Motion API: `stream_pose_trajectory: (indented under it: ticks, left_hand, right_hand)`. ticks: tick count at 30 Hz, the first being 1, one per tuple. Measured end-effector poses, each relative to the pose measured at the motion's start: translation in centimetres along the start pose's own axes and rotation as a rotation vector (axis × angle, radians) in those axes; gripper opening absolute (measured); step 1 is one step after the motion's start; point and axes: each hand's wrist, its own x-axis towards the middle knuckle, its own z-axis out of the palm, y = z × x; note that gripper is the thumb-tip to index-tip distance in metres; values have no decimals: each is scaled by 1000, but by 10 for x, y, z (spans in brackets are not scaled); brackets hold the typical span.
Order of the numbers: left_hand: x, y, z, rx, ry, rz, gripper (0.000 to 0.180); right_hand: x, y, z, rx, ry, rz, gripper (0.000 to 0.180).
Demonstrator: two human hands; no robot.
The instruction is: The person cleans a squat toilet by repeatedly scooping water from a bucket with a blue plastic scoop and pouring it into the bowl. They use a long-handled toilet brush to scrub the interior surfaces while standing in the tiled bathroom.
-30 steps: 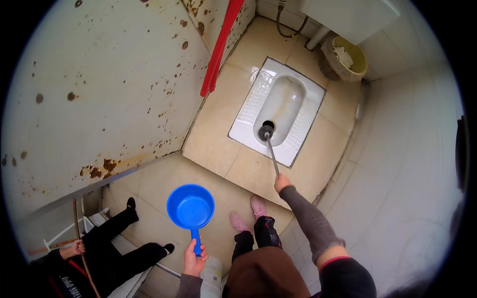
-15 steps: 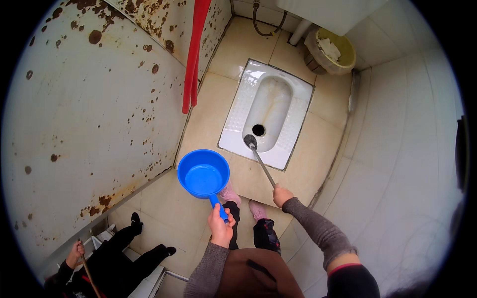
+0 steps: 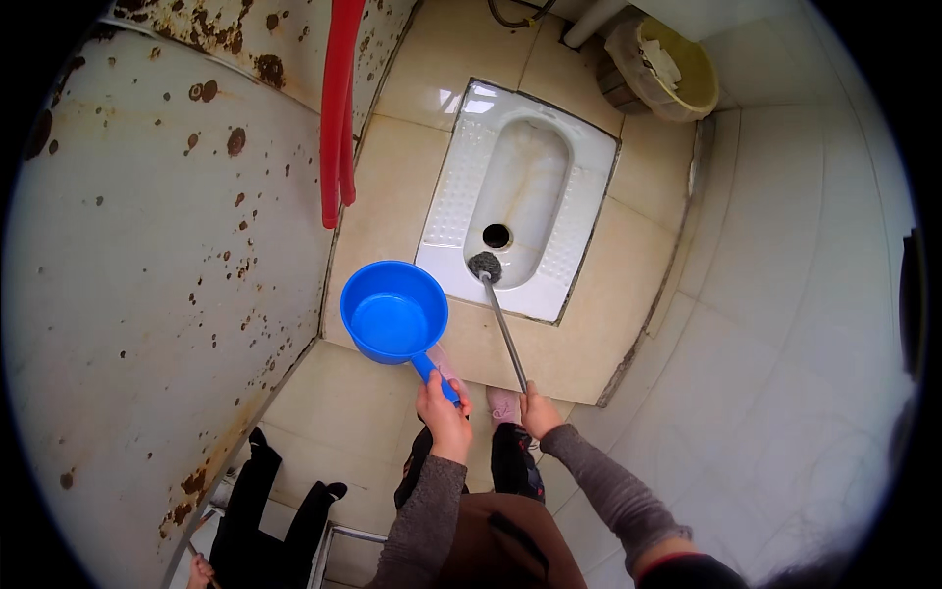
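Note:
My left hand point(image 3: 446, 412) grips the handle of a blue plastic dipper point(image 3: 394, 312), held level over the floor tiles left of the squat toilet's near end. The dipper's inside shows plain blue; whether water lies in it I cannot tell. In my right hand point(image 3: 539, 410) is the long grey handle of a toilet brush point(image 3: 504, 334). Its dark, bristly head rests against the near end of the bowl, just below the round drain hole. The white squat toilet point(image 3: 587, 211) is set in beige tiles, with a yellowish streak along its bowl.
A yellow waste bin point(image 3: 699, 83) with a liner and white paper stands at the far right. Red hanging strips point(image 3: 337, 128) run beside the rust-spotted partition point(image 3: 147, 294). At lower left, another person's black-clad legs point(image 3: 260, 520) and a hand on a stick show.
My right hand has shifted left and slightly nearer, and the brush head sits a little further left in the bowl. The view has moved; less of the other person shows.

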Motion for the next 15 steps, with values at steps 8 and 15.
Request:
stream_pose_trajectory:
  ticks: [8, 15]
  left_hand:
    - [1, 4, 11, -53, -2, 34, 18]
    - [-7, -4, 11, -13, -31, 53, 21]
  right_hand:
    - [22, 4, -15, -144, -117, -69, 32]
    - [107, 59, -227, -1385, 43, -257, 50]
